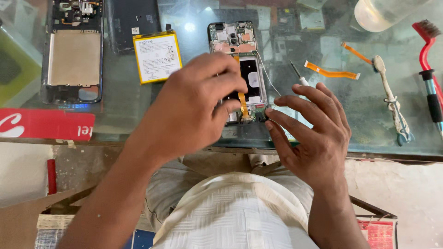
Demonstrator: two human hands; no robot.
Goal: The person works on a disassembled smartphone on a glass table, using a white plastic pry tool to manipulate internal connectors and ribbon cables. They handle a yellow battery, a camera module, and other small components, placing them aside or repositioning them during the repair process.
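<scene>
Opened phone [240, 69], back off & circuit boards showing, lies mid glass tabletop [360, 106]. Left hand [189, 110] covers its near-left part, fingers pinched together on the orange flex strip at the near end. Right hand [309, 133] just right of it, fingers spread apart, index tip at the phone's near-right corner. Yellow-edged battery [157, 56] lies left; screwdriver [297, 76] lies right.

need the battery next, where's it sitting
In the head view the yellow battery lies flat on the glass table, upper left of the opened phone, just above the left hand.
</scene>
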